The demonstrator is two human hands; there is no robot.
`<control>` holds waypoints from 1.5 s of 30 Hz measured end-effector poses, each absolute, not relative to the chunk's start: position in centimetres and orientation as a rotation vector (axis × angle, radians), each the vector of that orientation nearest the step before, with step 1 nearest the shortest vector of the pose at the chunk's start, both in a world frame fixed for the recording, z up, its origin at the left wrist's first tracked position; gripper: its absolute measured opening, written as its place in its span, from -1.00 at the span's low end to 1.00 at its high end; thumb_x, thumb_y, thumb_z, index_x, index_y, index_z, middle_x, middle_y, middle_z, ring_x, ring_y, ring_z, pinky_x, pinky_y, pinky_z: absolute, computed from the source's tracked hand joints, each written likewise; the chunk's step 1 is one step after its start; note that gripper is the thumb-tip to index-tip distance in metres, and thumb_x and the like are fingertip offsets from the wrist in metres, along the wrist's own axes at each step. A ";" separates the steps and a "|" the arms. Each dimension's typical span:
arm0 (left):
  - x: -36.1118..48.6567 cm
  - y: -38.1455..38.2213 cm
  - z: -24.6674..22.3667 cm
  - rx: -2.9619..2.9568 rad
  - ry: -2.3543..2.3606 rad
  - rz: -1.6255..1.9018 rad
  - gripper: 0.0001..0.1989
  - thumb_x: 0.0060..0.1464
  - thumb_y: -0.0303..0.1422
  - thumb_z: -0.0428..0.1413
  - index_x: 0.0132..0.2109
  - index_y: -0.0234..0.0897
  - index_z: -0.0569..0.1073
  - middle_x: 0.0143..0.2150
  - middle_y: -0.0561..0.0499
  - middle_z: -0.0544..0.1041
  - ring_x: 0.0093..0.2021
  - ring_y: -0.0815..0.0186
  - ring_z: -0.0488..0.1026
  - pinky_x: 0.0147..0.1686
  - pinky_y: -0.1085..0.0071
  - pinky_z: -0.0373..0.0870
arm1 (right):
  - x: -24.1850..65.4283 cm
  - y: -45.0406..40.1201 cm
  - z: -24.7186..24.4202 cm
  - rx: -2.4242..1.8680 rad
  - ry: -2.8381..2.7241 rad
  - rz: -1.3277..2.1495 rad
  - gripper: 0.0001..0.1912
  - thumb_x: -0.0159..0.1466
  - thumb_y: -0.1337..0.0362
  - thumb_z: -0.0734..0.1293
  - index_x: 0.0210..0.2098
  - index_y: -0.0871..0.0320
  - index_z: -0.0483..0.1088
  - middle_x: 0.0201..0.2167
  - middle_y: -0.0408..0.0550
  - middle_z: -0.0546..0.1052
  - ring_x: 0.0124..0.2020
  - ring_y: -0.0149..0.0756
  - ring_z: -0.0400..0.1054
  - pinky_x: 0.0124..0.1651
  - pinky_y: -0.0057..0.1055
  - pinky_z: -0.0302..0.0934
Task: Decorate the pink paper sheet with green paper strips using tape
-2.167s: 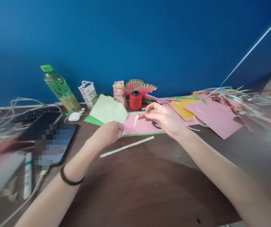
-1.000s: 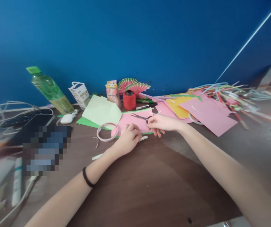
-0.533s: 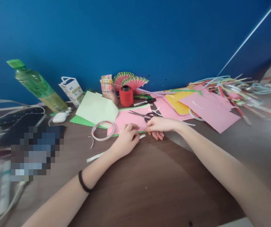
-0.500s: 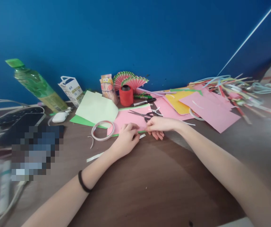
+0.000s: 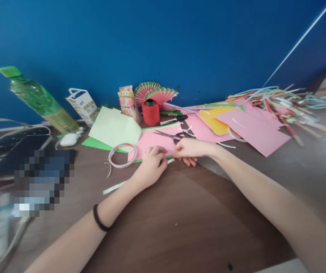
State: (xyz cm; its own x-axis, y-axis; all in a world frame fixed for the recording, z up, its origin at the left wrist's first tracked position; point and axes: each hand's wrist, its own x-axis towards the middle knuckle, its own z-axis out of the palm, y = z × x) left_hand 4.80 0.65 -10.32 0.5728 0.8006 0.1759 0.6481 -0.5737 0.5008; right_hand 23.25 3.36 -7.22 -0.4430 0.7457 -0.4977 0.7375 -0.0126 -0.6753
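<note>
My left hand (image 5: 152,166) rests with bent fingers on the near edge of a pink sheet (image 5: 148,142) that has green paper under it. At the sheet's right end, my right hand (image 5: 186,151) has its thumb and forefinger pinched together at the paper's edge; what lies between them is too small to make out. Black scissors (image 5: 171,135) lie on the sheet just beyond the right hand. A tape roll (image 5: 122,155) overlaps the sheet's left end. A pale strip (image 5: 113,188) lies beside my left wrist.
Behind stand a red thread spool (image 5: 151,113), folded paper fans (image 5: 160,96), a carton (image 5: 83,106) and a green bottle (image 5: 40,98). Pink and yellow sheets (image 5: 215,119) and a bundle of sticks (image 5: 285,108) lie right. A phone (image 5: 49,178) lies left.
The view has shifted slightly. Both hands keep nearly the same pose at the pink sheet, and nothing has been visibly taken up or let go.
</note>
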 end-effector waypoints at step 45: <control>5.0 1.0 -10.2 2.391 1.194 0.491 -0.79 0.05 -0.45 -0.04 -0.50 -0.31 0.39 -0.08 -0.07 0.34 -0.05 0.17 0.23 0.03 0.18 0.19 | 23.7 3.5 -7.6 -1.606 -2.259 1.530 -0.80 0.13 0.23 0.27 -0.55 0.19 0.24 -0.75 -0.22 0.42 -0.75 -0.49 0.29 -0.68 -0.57 0.09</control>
State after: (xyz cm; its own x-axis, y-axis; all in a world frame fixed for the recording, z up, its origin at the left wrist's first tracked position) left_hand 5.00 1.04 -10.22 0.5685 0.8135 0.1229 0.6646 -0.5421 0.5142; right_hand 23.65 3.52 -7.62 -0.4852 0.7121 -0.5074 0.7356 0.0188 -0.6771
